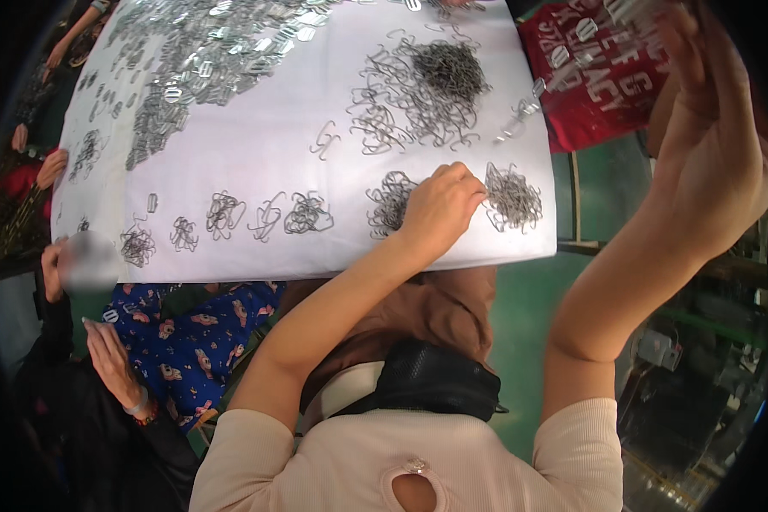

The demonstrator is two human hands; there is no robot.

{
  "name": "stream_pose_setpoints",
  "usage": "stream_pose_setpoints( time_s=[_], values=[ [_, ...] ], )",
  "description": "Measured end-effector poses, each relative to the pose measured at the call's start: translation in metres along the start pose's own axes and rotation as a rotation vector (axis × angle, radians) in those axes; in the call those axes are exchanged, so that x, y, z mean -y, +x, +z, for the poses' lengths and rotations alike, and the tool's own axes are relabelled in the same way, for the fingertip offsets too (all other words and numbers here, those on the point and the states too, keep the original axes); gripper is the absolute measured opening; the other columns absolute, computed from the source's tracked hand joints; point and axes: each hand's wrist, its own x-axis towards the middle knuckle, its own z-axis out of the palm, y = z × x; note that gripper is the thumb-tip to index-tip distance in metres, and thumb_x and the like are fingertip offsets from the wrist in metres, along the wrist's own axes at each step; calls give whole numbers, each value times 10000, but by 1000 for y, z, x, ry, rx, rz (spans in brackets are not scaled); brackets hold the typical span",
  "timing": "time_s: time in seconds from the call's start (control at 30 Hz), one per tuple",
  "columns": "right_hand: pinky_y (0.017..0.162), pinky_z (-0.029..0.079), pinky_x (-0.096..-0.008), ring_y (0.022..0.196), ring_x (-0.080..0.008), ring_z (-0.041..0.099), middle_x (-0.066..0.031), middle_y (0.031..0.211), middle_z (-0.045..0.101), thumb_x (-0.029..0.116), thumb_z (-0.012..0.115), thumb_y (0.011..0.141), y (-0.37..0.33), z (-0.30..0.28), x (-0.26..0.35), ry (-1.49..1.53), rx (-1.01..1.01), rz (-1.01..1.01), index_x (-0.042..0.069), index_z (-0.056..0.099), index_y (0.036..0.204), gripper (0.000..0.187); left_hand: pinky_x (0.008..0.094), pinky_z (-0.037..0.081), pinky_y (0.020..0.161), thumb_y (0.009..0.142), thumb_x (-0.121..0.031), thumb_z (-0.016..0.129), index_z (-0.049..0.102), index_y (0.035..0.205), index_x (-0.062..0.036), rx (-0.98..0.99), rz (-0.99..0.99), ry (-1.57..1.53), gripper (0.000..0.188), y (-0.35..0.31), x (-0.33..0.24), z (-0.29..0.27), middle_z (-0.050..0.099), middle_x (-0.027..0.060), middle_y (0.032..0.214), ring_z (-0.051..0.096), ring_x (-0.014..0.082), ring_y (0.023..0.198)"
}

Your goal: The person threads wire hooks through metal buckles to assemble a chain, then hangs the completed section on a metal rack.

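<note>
My left hand (444, 207) is closed in a pinch, low over the white tabletop (273, 162). Its fingertips meet the edge of a small pile of dark bent wire hooks (514, 200); whatever lies between them is too small to make out. Another hook pile (391, 205) is partly covered by this hand. My right hand (715, 111) is raised at the upper right, off the table, its fingers stretched out and blurred. Between it and the table, several small metal pieces (520, 118) show smeared over the table's right edge and a red printed cloth.
A dense hook heap (448, 72) lies farther back, with flat metal buckles (218, 55) spread at the far left. Several small hook piles (224, 213) line the near edge. Other people's hands (111, 363) are at the left. The red cloth (593, 68) is at the right.
</note>
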Motion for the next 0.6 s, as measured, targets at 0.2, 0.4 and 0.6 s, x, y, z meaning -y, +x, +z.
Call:
stream_pose_setpoints(
  time_s=[0.2, 0.4, 0.6],
  values=[
    [824, 513, -342, 909, -265, 615, -215, 1044, 593, -9, 453, 887, -7, -4, 5, 71, -8, 25, -129, 535, 1062, 227, 278, 469, 621, 778, -104, 637, 672, 880, -26, -139, -285, -181, 133, 8, 45, -69, 656, 91, 813, 574, 164, 642],
    [768, 532, -305, 848, -233, 622, -199, 1008, 602, -22, 492, 870, -13, 39, 5, 239, 58, 37, -88, 529, 1051, 196, 368, 430, 782, 764, -178, 647, 653, 945, -76, -509, -345, 576, 207, 20, 176, -182, 587, 89, 968, 527, 268, 935],
    [711, 551, -268, 788, -200, 629, -183, 972, 611, -35, 530, 853, -23, 79, -4, 351, 111, 73, -48, 524, 1040, 188, 376, 423, 797, 710, -236, 710, 647, 1011, -87, -416, -318, 791, 342, 36, 197, -194, 575, 55, 1013, 497, 245, 983]
  ],
)
